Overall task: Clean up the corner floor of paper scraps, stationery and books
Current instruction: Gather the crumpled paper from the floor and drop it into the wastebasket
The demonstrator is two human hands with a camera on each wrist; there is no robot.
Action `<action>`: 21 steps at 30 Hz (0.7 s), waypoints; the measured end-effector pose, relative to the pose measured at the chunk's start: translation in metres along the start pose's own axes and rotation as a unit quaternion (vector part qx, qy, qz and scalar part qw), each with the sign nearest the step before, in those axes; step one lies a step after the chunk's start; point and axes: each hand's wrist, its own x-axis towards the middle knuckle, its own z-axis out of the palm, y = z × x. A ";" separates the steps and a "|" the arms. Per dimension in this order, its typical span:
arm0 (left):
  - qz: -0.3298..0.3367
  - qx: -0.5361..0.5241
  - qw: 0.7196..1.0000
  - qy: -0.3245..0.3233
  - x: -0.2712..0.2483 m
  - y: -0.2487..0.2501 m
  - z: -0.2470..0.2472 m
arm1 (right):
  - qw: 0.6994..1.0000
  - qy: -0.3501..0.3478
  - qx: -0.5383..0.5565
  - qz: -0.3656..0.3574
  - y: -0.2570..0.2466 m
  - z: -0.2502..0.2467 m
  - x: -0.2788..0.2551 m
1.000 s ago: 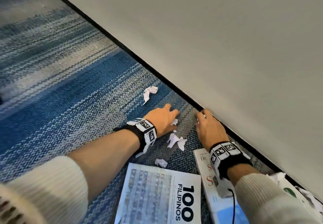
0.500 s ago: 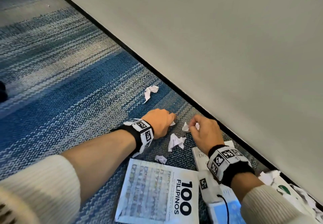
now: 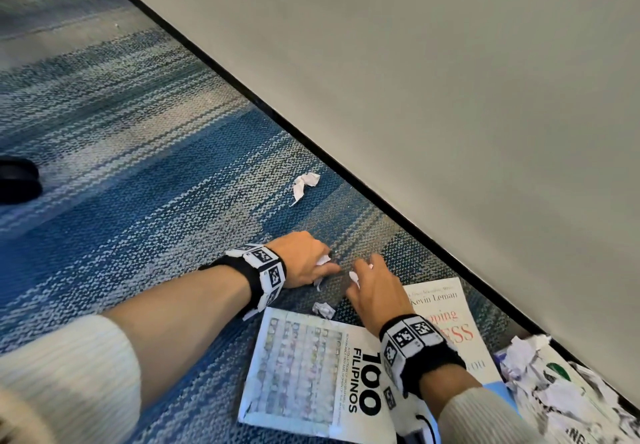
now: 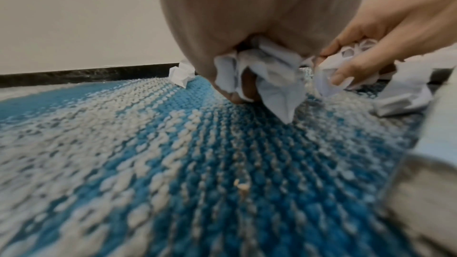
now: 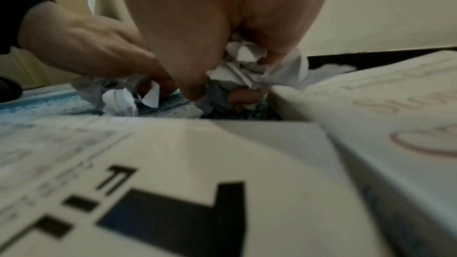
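Both hands — left hand (image 3: 304, 259) and right hand (image 3: 375, 293) — are clenched on crumpled white paper scraps (image 4: 269, 73), so best keep fists tight while gathering the 2 loose scraps — nothing dropped.

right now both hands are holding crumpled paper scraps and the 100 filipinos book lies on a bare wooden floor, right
Not quite: the 100 Filipinos book lies on blue and grey carpet, not wood, as the head view shows. The left hand and right hand do each hold crumpled paper scraps.
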 end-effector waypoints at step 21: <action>-0.033 -0.044 0.998 -0.011 -0.045 -0.019 0.003 | 0.996 0.006 0.087 -0.012 -0.018 -0.013 -0.029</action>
